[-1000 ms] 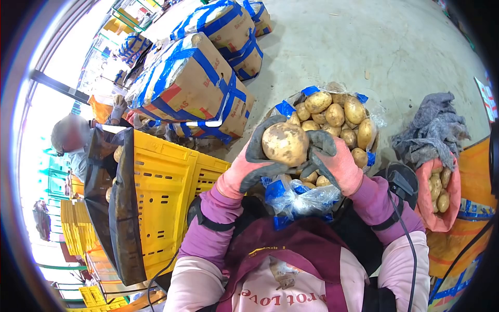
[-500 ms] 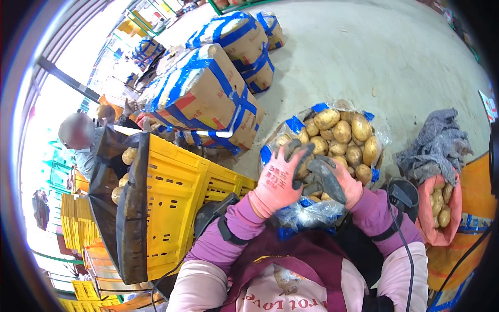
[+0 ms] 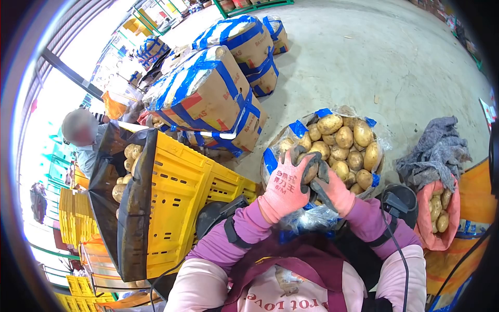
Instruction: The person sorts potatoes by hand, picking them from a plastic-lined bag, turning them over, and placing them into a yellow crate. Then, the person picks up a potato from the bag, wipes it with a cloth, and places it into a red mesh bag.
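In the head view, a plastic-lined container [image 3: 269,159] edged with blue tape sits in front of me, heaped with potatoes [image 3: 344,137]. My left hand [image 3: 287,182], in a pink glove with dark-coated fingers, curls around one potato [image 3: 311,172] at the container's near left side. Against the right side of that same potato rests my right hand [image 3: 333,191], gloved alike, its fingers bent around it. Part of the potato is hidden by the gloves. Crumpled clear plastic [image 3: 306,221] lies just below my hands.
A yellow crate [image 3: 176,208] lined with black sheeting holds more potatoes at left, a person [image 3: 83,132] behind it. Taped cardboard boxes [image 3: 208,93] stand beyond. To the right are a pink sack [image 3: 425,216] of potatoes and a grey cloth [image 3: 436,151]. A cable hangs by my right arm.
My hands have drawn together around a potato, which now shows between them. My right hand has shifted slightly left and down. The camera view has moved a little.
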Tool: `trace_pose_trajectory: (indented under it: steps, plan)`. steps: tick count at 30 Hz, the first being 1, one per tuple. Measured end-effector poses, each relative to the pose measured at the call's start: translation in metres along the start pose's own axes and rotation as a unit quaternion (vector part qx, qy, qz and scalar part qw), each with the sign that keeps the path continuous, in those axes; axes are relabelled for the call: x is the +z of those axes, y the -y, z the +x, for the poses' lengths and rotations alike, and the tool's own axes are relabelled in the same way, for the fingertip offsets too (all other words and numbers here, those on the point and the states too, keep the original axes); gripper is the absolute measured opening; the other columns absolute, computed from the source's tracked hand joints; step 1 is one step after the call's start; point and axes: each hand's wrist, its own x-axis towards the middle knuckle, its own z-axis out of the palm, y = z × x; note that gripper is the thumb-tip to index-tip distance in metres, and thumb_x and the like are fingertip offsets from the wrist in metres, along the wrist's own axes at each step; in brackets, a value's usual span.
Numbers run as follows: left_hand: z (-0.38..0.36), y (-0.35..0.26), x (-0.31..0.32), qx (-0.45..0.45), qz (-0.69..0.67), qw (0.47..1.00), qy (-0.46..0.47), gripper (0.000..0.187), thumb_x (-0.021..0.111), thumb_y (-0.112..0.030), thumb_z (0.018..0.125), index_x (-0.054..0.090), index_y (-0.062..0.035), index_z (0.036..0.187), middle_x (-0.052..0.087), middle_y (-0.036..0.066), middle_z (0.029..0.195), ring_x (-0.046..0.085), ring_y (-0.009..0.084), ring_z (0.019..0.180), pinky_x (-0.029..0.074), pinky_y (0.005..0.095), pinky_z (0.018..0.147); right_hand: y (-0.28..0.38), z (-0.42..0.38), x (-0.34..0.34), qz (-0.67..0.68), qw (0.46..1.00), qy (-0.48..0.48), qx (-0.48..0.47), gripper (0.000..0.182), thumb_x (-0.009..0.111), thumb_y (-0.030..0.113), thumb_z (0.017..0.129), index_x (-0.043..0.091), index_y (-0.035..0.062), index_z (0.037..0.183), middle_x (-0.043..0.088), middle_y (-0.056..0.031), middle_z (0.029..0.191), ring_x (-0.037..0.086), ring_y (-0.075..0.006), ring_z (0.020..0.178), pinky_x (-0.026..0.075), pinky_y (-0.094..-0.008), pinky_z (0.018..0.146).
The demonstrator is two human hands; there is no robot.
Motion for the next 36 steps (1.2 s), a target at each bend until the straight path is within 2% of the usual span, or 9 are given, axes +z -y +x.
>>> trace_pose_trajectory:
  steps: [5,10,19,20,25,27,28,31,36]
  plan:
    - [0.001,0.009,-0.012,-0.025,-0.104,0.994,0.008,0.070,0.068,-0.002,0.065,0.050,-0.0108,0.133,0.048,0.023,0.124,0.044,0.0440,0.120,0.040,0.0485,0.104,0.022,0.004,-0.029,0.415,0.884,0.175,0.126,0.041,0.061,0.021,0.095,0.051,0.0039,0.131,0.063,-0.0072,0.113,0.063,-0.0158,0.095,0.054,-0.0332,0.079]
    - [0.000,0.013,-0.007,-0.019,-0.063,0.998,0.024,0.070,0.068,-0.005,0.067,0.048,-0.0127,0.134,0.047,0.026,0.126,0.043,0.0467,0.121,0.040,0.0499,0.104,0.004,-0.002,-0.013,0.159,0.980,0.110,-0.048,0.042,0.057,0.023,0.100,0.047,0.0034,0.136,0.059,-0.0037,0.120,0.056,-0.0098,0.104,0.051,-0.0283,0.085]
    - [0.006,0.005,-0.016,0.005,-0.143,0.989,-0.048,0.064,0.067,0.004,0.066,0.054,-0.0084,0.127,0.049,0.022,0.123,0.051,0.0424,0.115,0.043,0.0445,0.100,0.000,0.000,0.001,0.131,0.991,-0.001,0.024,0.035,0.056,0.015,0.099,0.050,0.0032,0.131,0.063,-0.0051,0.111,0.058,-0.0092,0.098,0.051,-0.0267,0.079]
    - [0.006,0.007,-0.015,0.026,-0.158,0.986,-0.043,0.064,0.070,0.002,0.067,0.053,-0.0083,0.127,0.050,0.021,0.125,0.051,0.0397,0.117,0.044,0.0431,0.100,-0.033,0.009,0.009,0.022,0.992,-0.049,-0.116,0.029,0.056,0.011,0.097,0.053,0.0025,0.125,0.064,-0.0070,0.106,0.062,-0.0095,0.084,0.053,-0.0268,0.066]
    - [0.006,0.023,-0.016,0.046,-0.267,0.958,-0.093,0.070,0.080,-0.009,0.070,0.048,-0.0038,0.131,0.054,0.018,0.124,0.052,0.0364,0.120,0.044,0.0419,0.102,0.020,0.003,0.000,0.088,0.994,-0.008,0.070,0.027,0.056,0.007,0.095,0.054,0.0008,0.122,0.065,-0.0077,0.097,0.063,-0.0110,0.065,0.051,-0.0269,0.049]
    - [0.006,0.042,-0.017,-0.068,-0.304,0.949,-0.044,0.075,0.085,-0.015,0.069,0.047,-0.0021,0.133,0.057,0.015,0.124,0.056,0.0298,0.118,0.046,0.0398,0.101,0.025,0.004,-0.002,0.053,0.995,-0.018,0.082,0.027,0.056,0.007,0.095,0.053,0.0005,0.122,0.065,-0.0073,0.094,0.062,-0.0117,0.059,0.050,-0.0270,0.045]
    - [0.008,0.044,-0.023,-0.170,-0.476,0.863,0.010,0.075,0.085,-0.014,0.069,0.048,-0.0021,0.133,0.058,0.013,0.126,0.059,0.0251,0.113,0.047,0.0374,0.099,0.026,0.005,-0.004,0.088,0.993,-0.019,0.082,0.028,0.056,0.006,0.095,0.053,-0.0007,0.122,0.065,-0.0067,0.093,0.062,-0.0118,0.060,0.050,-0.0265,0.044]
    - [0.013,0.034,-0.051,0.032,-0.284,0.957,-0.053,0.073,0.085,-0.009,0.067,0.050,-0.0041,0.131,0.056,0.012,0.129,0.055,0.0235,0.119,0.044,0.0360,0.103,0.050,0.008,-0.018,0.134,0.986,0.003,0.100,0.032,0.057,0.011,0.096,0.052,-0.0036,0.125,0.065,-0.0074,0.096,0.062,-0.0115,0.062,0.052,-0.0263,0.049]
    - [0.016,0.040,-0.042,0.076,-0.262,0.961,-0.039,0.071,0.082,-0.003,0.065,0.054,-0.0051,0.130,0.054,0.011,0.132,0.051,0.0252,0.125,0.039,0.0362,0.107,0.051,0.001,-0.030,0.351,0.924,0.151,0.012,0.049,0.058,0.030,0.097,0.049,-0.0030,0.132,0.064,-0.0163,0.112,0.066,-0.0231,0.094,0.057,-0.0346,0.074]
